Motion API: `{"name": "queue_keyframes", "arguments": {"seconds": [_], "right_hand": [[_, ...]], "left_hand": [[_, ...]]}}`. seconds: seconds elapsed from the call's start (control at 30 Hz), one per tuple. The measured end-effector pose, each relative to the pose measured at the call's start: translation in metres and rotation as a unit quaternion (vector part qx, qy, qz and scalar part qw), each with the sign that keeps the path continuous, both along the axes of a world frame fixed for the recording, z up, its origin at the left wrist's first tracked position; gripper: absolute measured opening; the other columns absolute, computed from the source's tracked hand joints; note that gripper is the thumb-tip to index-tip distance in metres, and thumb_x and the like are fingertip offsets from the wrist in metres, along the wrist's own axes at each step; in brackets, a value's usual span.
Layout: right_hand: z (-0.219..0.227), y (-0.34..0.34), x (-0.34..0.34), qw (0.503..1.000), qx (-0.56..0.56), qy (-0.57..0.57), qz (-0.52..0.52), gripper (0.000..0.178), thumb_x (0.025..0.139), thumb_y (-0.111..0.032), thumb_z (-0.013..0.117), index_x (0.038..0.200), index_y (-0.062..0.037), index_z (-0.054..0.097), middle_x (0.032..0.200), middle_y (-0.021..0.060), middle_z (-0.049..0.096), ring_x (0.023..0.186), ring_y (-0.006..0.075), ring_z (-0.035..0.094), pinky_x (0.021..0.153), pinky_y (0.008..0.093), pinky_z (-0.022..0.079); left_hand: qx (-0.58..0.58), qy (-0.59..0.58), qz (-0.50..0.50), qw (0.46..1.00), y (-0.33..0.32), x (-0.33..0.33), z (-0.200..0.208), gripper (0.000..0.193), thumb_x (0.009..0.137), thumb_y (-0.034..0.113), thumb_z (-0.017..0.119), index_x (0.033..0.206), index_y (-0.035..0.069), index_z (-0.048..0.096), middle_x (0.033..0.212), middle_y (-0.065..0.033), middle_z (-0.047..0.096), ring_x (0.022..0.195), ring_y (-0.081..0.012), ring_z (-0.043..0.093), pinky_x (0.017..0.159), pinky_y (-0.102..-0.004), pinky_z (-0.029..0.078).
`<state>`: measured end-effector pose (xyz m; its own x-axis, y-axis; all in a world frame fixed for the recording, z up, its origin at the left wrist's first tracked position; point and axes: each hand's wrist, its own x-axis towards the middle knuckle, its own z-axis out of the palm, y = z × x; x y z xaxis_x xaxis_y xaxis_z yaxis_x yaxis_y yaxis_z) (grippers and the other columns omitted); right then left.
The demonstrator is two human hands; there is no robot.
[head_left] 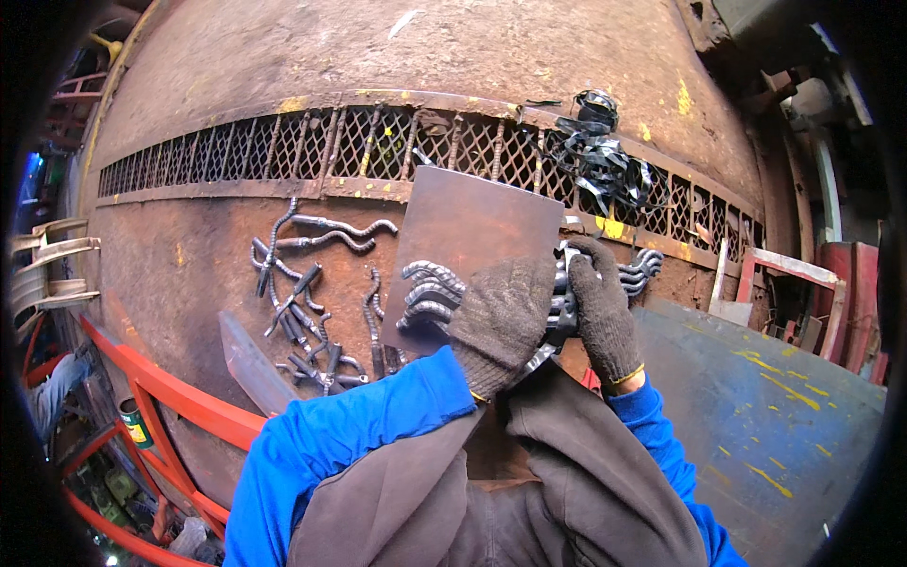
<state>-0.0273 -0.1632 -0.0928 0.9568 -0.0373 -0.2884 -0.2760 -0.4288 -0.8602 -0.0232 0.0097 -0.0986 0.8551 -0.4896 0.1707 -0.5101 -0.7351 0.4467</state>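
A bundle of bent ribbed steel rods lies crosswise in front of me, its curved ends showing on both sides of my hands. My left hand, in a dark knit glove, is closed over the left part of the bundle. Gloved the same way, my right hand grips around its middle right, with more rod ends sticking out beyond. Shiny banding shows between the hands; its details are partly covered. Behind and under the bundle is a flat rusty steel plate. Several loose bent rods lie scattered to the left.
A floor grating runs across ahead, with a tangle of black strapping on it. Red metal rails stand at left, near a grey flat bar. A large blue-grey plate lies at right, beside a red-and-white frame.
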Motion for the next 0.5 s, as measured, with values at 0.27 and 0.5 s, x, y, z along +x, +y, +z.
{"name": "queue_keyframes", "arguments": {"seconds": [0.27,0.5], "right_hand": [[-0.018,-0.011,-0.004,0.967,-0.167,-0.165,0.100,0.030,0.106,-0.015,0.046,0.133,-0.0028,0.053,0.125,0.0214,0.058,0.115,0.0376,0.058,0.101,0.0422,0.046],[-0.006,0.003,-0.002,0.999,0.008,-0.003,-0.043,0.035,0.104,-0.013,0.045,0.136,0.0012,0.052,0.131,0.0228,0.057,0.122,0.0396,0.055,0.108,0.0438,0.043]], "left_hand": [[-0.049,0.017,-0.009,0.999,0.005,0.004,0.008,0.054,0.084,0.017,0.062,0.134,-0.004,0.056,0.117,-0.0211,0.063,0.101,-0.0359,0.064,0.088,-0.0452,0.052],[-0.044,0.026,-0.042,0.998,0.010,0.014,0.013,0.055,0.082,0.018,0.065,0.133,-0.001,0.055,0.104,-0.0186,0.064,0.094,-0.0349,0.065,0.083,-0.0438,0.052]]}}
